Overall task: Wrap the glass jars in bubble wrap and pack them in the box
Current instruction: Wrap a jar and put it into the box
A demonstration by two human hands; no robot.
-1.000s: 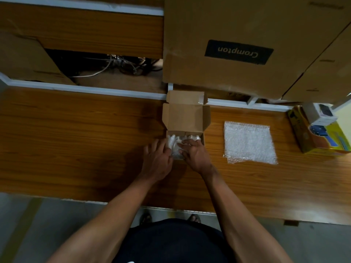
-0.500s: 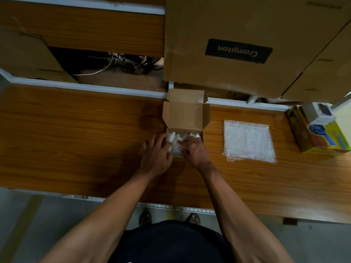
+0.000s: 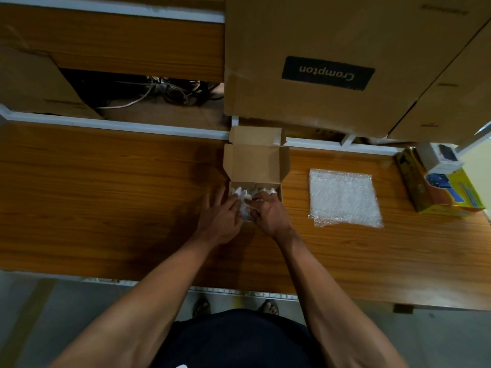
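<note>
A small open cardboard box (image 3: 255,166) sits on the wooden table (image 3: 106,197), its lid flap standing up at the far side. Bubble-wrapped jars (image 3: 243,196) fill its inside, pale and shiny. My left hand (image 3: 219,221) rests at the box's near-left corner, fingers spread and touching the wrapped bundle. My right hand (image 3: 268,213) lies over the near-right part of the box, fingers curled onto the wrapped jars. Both hands hide the box's front edge. A flat sheet of bubble wrap (image 3: 344,197) lies on the table to the right.
Large brown cartons (image 3: 318,49) stand behind the table, one with a black label. A yellow box (image 3: 441,187) with a small white box (image 3: 438,158) on top sits at the far right. Cables (image 3: 164,91) lie in a gap behind the table's white rail.
Both hands have stayed on the wrapped jars in the box, shifting only slightly. My left fingers have spread a little more to the left.
</note>
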